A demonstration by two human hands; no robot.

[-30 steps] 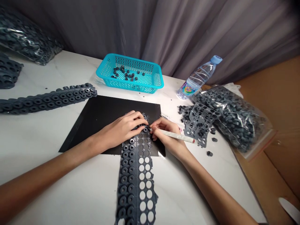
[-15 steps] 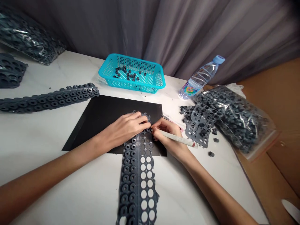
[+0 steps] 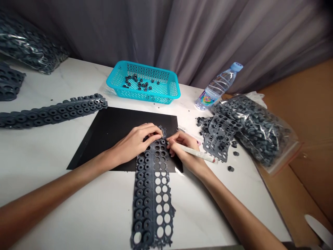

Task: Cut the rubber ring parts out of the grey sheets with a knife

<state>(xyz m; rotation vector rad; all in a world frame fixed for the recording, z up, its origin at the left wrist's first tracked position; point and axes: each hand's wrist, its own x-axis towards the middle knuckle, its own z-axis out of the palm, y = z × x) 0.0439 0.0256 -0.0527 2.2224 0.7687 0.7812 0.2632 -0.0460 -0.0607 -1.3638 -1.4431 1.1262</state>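
Observation:
A dark grey rubber strip [image 3: 153, 194] runs lengthwise in front of me. Ring-shaped grommets fill its left rows, and many holes in its right rows are bare. At its far end my left hand [image 3: 140, 139] pinches it, thumb and fingers curled at the edge. My right hand [image 3: 184, 147] grips a slim pen-like tool with a whitish wrapped handle [image 3: 199, 153]. The tool's tip meets the strip's right edge beside my left fingertips; its exact shape is too small to tell. Beneath the far part of the strip lies a black mat [image 3: 125, 119].
A turquoise basket [image 3: 145, 99] holds several small dark pieces. Rightward are a water bottle [image 3: 218, 86], a clear bag of grommets [image 3: 260, 128], punched rubber sheet [image 3: 218, 139] and loose pieces. Another strip [image 3: 52, 110] and a full bag [image 3: 28, 41] lie left.
The strip has slid away from me, so its near end now shows. My left fingers have drawn into a pinch at its far end. The whole view has shifted slightly.

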